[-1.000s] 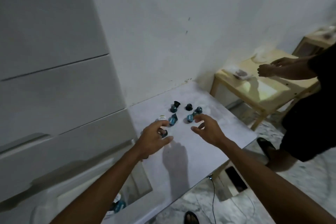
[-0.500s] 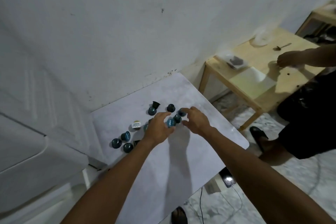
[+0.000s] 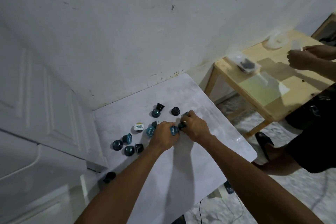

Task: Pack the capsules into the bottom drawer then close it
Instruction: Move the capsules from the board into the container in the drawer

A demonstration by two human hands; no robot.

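Note:
Several small coffee capsules, teal and black, lie scattered on a white marbled table (image 3: 181,165). My left hand (image 3: 163,137) is closed over capsules, a teal-lidded capsule (image 3: 172,130) showing at its fingers and another teal capsule (image 3: 150,131) at its left side. My right hand (image 3: 195,127) touches it and grips a dark capsule (image 3: 182,124). A white-lidded capsule (image 3: 138,127) lies left of the hands. A cluster of teal capsules (image 3: 125,144) sits nearer the left edge. Two black capsules (image 3: 175,111) lie beyond the hands. The bottom drawer is out of view.
A white panelled cabinet (image 3: 36,114) stands at left, and one black capsule (image 3: 109,177) lies in the gap beside it. A second person's hands (image 3: 305,58) work over a wooden side table (image 3: 269,85) at right; their legs and sandal (image 3: 263,142) are near the table's right edge.
The view has swung away from the drawers toward the table. Both my hands have come together over the middle capsules and closed on them.

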